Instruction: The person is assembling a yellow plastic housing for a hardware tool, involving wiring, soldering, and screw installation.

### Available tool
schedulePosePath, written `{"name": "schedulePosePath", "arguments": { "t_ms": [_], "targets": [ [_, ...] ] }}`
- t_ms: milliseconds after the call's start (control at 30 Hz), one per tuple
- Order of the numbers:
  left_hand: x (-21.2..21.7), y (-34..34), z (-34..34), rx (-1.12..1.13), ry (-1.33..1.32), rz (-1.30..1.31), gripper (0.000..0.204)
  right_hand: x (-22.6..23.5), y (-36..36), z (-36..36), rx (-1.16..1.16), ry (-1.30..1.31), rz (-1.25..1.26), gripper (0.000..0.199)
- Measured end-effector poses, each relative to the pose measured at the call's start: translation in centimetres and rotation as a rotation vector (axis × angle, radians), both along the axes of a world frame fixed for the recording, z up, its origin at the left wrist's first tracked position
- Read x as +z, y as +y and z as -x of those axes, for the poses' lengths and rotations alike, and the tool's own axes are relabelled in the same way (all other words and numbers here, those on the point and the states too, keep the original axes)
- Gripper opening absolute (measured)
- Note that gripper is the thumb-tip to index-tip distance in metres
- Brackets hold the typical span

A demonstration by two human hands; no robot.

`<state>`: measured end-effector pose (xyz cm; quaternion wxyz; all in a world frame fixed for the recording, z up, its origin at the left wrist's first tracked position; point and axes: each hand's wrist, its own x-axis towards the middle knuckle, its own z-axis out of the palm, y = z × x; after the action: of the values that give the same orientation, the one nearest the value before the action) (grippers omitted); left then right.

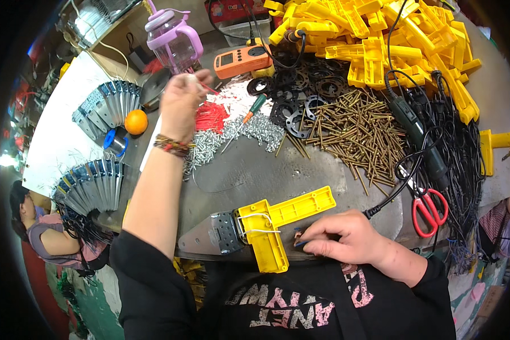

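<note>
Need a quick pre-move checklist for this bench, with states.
1. Yellow handle resting on the table: ok.
2. Handle's inside covered: not ok, ribs and white wires exposed.
3. Right hand pinching the small dark piece: ok.
4. Left hand holding a part: cannot tell, fingers too small and blurred.
5. Red scissors apart from the right hand: ok.
6. Screwdriver apart from the yellow handle: ok, lying by the screws.

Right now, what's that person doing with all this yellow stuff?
Someone's right hand is pinching a small dark piece beside an open yellow shell. A grey metal plate sits at the shell's left, with white wires across it. The left hand is up by the red pieces.
</note>
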<state>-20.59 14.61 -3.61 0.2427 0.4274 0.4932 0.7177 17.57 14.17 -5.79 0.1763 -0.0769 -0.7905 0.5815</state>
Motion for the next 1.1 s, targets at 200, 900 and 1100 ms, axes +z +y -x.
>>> {"name": "schedulePosePath", "arguments": {
  "t_ms": [200,900,1100],
  "targets": [
    [1.5,-6.7,-4.6,0.169,0.302,0.143,0.012,2.3,-0.5,0.0,-0.11,-0.113,0.182,0.016],
    [2.4,-13.3,-14.7,-0.15,0.261,0.367,0.009,3.6,-1.5,1.7,-0.226,-0.007,-0.129,0.013],
    [2.0,-15.6,-17.3,-0.472,-0.426,0.331,0.024,5.2,-2.3,2.2,-0.275,0.149,-0.478,0.011]
  ]
}}
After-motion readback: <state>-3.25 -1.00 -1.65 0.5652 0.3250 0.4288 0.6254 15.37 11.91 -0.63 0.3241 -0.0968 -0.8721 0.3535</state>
